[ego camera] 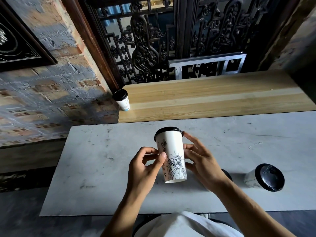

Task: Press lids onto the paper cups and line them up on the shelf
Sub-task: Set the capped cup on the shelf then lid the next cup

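A white paper cup (172,156) with a Statue of Liberty drawing and a black lid (167,130) on its top is lifted above the grey table (95,168), tilted. My left hand (145,170) pinches its left side with thumb and fingers. My right hand (200,163) holds its right side, one fingertip touching the lid's rim. On the wooden shelf (213,98) beyond the table, one lidded cup (122,100) stands at the far left end. Another lidded cup (265,179) stands on the table to the right.
Part of a further black lid (227,174) shows behind my right wrist. A brick wall is on the left, and a dark carved wooden screen with a metal frame (206,65) stands behind the shelf.
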`<action>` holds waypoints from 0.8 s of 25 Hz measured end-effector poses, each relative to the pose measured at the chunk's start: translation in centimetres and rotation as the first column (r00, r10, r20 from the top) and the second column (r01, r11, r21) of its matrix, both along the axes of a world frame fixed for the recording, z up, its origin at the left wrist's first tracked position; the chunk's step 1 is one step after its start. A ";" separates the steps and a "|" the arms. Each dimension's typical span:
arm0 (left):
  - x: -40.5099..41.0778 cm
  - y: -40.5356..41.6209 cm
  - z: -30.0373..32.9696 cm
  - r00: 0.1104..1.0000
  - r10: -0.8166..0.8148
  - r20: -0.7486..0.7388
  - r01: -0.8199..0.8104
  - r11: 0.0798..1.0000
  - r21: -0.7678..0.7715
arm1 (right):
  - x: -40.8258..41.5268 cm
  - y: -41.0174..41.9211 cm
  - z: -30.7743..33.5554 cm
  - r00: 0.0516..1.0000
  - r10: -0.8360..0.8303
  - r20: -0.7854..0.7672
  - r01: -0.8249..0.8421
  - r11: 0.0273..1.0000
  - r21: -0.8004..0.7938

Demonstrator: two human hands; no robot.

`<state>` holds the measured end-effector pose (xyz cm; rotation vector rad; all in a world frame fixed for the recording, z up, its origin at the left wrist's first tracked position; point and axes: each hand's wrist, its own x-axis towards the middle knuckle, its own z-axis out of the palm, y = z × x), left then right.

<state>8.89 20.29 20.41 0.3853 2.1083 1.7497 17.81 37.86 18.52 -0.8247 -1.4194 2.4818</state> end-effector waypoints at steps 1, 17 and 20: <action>0.0 0.0 0.0 1.000 -0.001 0.022 0.001 1.000 0.011 | 0.0 -0.1 -0.1 1.000 -0.015 -0.001 0.015 1.000 -0.008; 0.4 -0.2 -0.7 0.951 -0.043 -0.306 0.072 0.994 0.086 | -0.2 -0.8 -0.8 0.992 0.121 -0.048 -0.124 0.990 -0.062; 0.5 -0.3 -0.6 0.978 -0.023 -0.206 0.046 0.993 0.108 | -0.4 -0.4 -0.6 0.995 0.092 -0.035 -0.095 0.993 -0.075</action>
